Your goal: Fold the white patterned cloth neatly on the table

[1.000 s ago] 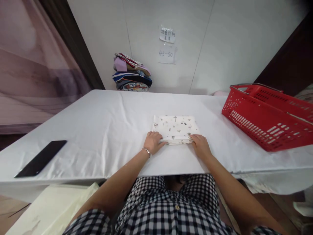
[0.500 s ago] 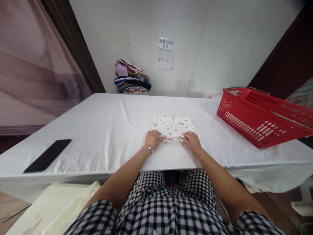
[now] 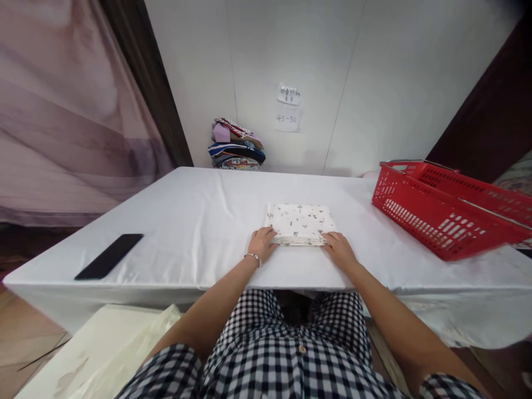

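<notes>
A white cloth with small scattered prints lies folded into a flat rectangle on the table, its layered near edge facing me. My left hand grips the near left corner, with the thumb along the edge and the fingers over the top. At the near right corner, my right hand pinches the layers the same way; part of its grip is hidden. A bracelet circles my left wrist.
A red plastic basket with metal handles stands on the right of the white-covered table. A flat black object lies on the left. Folded fabrics are stacked at the back, below paper signs on the wall.
My right hand has moved outward to the cloth's right corner, widening the gap between my hands. The near edge now lies flatter and straighter. The camera view has shifted slightly.
</notes>
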{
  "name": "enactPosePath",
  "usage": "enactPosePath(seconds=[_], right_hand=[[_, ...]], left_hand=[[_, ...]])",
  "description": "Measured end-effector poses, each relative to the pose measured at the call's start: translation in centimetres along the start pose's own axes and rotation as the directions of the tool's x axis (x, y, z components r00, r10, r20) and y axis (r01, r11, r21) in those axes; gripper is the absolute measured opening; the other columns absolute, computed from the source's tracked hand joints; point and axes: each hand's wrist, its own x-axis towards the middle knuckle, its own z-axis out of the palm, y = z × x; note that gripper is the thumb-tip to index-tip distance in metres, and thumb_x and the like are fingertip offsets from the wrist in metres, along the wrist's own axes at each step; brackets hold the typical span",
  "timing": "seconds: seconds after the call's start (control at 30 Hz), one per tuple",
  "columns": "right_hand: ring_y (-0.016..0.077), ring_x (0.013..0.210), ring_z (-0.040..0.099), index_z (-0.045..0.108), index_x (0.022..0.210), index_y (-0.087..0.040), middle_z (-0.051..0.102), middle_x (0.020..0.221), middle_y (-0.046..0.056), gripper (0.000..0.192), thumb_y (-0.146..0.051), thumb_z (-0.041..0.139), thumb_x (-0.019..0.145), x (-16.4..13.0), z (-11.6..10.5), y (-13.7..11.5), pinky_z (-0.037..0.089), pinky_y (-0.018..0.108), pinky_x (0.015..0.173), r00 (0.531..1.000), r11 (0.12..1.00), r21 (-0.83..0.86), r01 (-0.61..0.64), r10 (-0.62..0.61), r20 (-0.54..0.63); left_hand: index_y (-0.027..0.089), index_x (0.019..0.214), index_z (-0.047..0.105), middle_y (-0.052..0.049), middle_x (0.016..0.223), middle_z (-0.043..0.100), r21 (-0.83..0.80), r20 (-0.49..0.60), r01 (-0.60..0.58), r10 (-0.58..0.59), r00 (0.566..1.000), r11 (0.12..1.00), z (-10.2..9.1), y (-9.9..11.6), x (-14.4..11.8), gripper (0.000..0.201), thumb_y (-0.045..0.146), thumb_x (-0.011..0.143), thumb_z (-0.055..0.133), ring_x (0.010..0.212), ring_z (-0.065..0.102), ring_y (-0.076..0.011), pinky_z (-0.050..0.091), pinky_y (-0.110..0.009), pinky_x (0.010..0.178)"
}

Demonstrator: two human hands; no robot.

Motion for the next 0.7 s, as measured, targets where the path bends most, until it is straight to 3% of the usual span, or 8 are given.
enactPosePath(seconds=[0.13, 0.27, 0.53, 0.7], right_hand=[[0.0248, 0.099, 0.047, 0.058, 0.110, -0.015, 0.057, 0.108, 0.012, 0.031, -0.017, 0.047, 0.081, 0.1, -0.1, -0.6, 0.038, 0.036, 0.086, 1.000, 0.997, -0.079, -0.019, 0.019, 0.003], [0.0242, 0.097, 0.048, 0.059, 0.107, -0.016, 0.058, 0.105, 0.011, 0.030, -0.016, 0.044, 0.081, -0.6, -0.5, -0.8, 0.039, 0.036, 0.086, 1.000, 0.996, -0.094, 0.005, -0.006, -0.010], [0.0243, 0.107, 0.048, 0.051, 0.122, -0.018, 0.054, 0.118, 0.011, 0.044, -0.019, 0.045, 0.079, -0.5, -0.5, 0.2, 0.040, 0.038, 0.093, 0.987, 0.988, -0.114, 0.106, -0.091, 0.128], [0.0250, 0.109, 0.050, 0.044, 0.131, -0.020, 0.052, 0.122, 0.013, 0.062, -0.004, 0.038, 0.072, 0.3, 0.4, 0.0, 0.043, 0.038, 0.087, 0.973, 0.957, -0.226, 0.183, -0.143, 0.184]], left_hand=[[0.023, 0.102, 0.059, -0.007, 0.114, 0.058, -0.008, 0.027, 0.057, -0.057, 0.998, 0.998, -0.3, 0.1, 0.2, 0.023, 0.030, 0.080, 0.057, 0.112, 0.044, -0.0241, 0.038, -0.040, 0.090], [0.020, 0.093, 0.061, -0.008, 0.101, 0.059, -0.031, 0.029, 0.045, -0.044, 0.999, 0.999, -0.6, 0.2, -0.2, 0.016, 0.030, 0.082, 0.055, 0.103, 0.047, -0.0234, 0.041, -0.038, 0.083], [0.024, 0.112, 0.054, -0.006, 0.114, 0.056, -0.045, 0.024, -0.038, 0.039, 0.999, 0.998, -0.9, 0.0, -1.0, 0.041, 0.036, 0.074, 0.064, 0.109, 0.043, -0.0245, 0.032, -0.043, 0.094], [0.021, 0.114, 0.053, -0.008, 0.108, 0.057, 0.060, 0.044, -0.142, 0.140, 0.989, 0.988, -0.7, 0.3, -0.3, 0.037, 0.024, 0.077, 0.057, 0.106, 0.046, -0.0242, 0.026, -0.045, 0.099]])
